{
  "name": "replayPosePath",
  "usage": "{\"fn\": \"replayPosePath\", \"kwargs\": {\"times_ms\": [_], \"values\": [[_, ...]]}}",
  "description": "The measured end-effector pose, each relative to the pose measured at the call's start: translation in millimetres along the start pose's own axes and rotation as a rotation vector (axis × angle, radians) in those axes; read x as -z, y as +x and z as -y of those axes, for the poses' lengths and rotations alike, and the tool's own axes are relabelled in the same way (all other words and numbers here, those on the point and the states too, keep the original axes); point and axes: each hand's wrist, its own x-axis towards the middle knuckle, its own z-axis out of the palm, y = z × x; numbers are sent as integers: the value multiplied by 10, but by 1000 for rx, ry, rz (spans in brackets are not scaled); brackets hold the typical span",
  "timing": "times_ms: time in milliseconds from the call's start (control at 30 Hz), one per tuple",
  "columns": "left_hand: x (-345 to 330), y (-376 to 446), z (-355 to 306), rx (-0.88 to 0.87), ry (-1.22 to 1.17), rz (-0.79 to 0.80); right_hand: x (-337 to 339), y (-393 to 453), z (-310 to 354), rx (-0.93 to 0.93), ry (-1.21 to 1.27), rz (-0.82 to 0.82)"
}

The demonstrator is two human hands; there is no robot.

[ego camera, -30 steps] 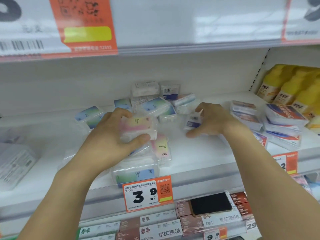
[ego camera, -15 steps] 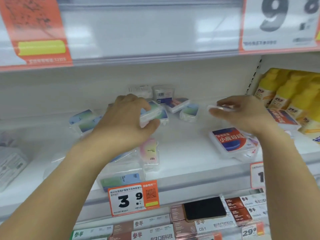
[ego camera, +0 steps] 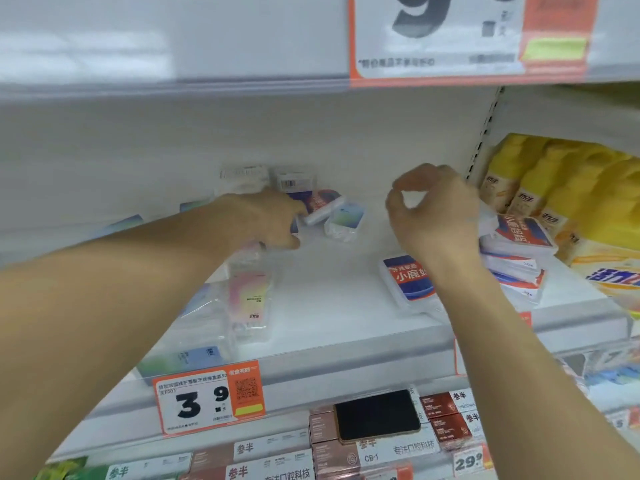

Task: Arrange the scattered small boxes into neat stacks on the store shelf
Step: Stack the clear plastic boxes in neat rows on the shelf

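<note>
Step in hand: gathering loose boxes from the back of the store shelf [ego camera: 329, 317], it seems, with the stacks only partly built.
Left hand [ego camera: 273, 220]: reaches deep among the scattered small boxes; fingers curl around a white-edged box [ego camera: 322, 211], though how firm the grip is I cannot tell.
Right hand [ego camera: 433, 216]: hovers above the shelf, thumb and forefinger nearly meeting in a loose ring; whether it pinches anything I cannot tell.
Scattered boxes: a pastel-lidded box [ego camera: 344, 220] lies just beside the left hand; two barcode boxes [ego camera: 294, 180] stand at the back wall.
Stacks: clear pastel boxes [ego camera: 249, 303] are piled at front left; a red-and-blue stack [ego camera: 519, 251] sits right, beside the yellow packs [ego camera: 561, 188]; one red-and-blue box [ego camera: 408, 282] lies alone, partly under the right wrist.
Next move: likely carry the gripped box forward to the pastel pile and square its edges.
</note>
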Motion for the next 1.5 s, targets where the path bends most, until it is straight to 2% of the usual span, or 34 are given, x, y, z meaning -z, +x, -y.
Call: {"fn": "replayPosePath", "kwargs": {"times_ms": [67,133,267,333,400,533,633,733,800,933,1000,1100,1200,1333,1400,1500], "values": [[-39,-12,68,-10,8,2,-242,61,56,31,-13,156],[-78,-43,119,-26,-14,-7,-508,157,57,28,-102,379],[-136,-116,237,-68,-76,7,-935,346,87,-111,-368,776],[-120,-158,281,-51,-127,34,-1037,403,117,-88,-488,861],[-95,-181,305,-3,-178,48,-1014,453,160,-72,-496,865],[23,-312,291,-10,-213,80,-844,468,314,-73,-450,1053],[52,-486,286,3,-240,38,-786,442,360,-47,-302,1148],[-79,-595,282,8,-60,-78,-879,433,352,-171,-194,1050],[-159,-611,270,9,-13,-58,-1033,418,309,-281,-94,933],[-97,-626,254,37,-107,-37,-1182,389,298,-444,229,685],[-30,-611,274,55,-181,-93,-1154,434,289,-470,354,571],[61,-556,280,90,-277,-205,-949,492,274,-411,395,389],[118,-391,240,149,-385,-322,-665,441,224,-470,513,260],[71,-46,44,123,-390,-335,-460,276,120,-479,561,243],[10,138,-44,125,-348,-261,-376,262,72,-485,557,278],[-99,361,-113,216,-308,-113,-257,249,19,-506,579,355]]}}
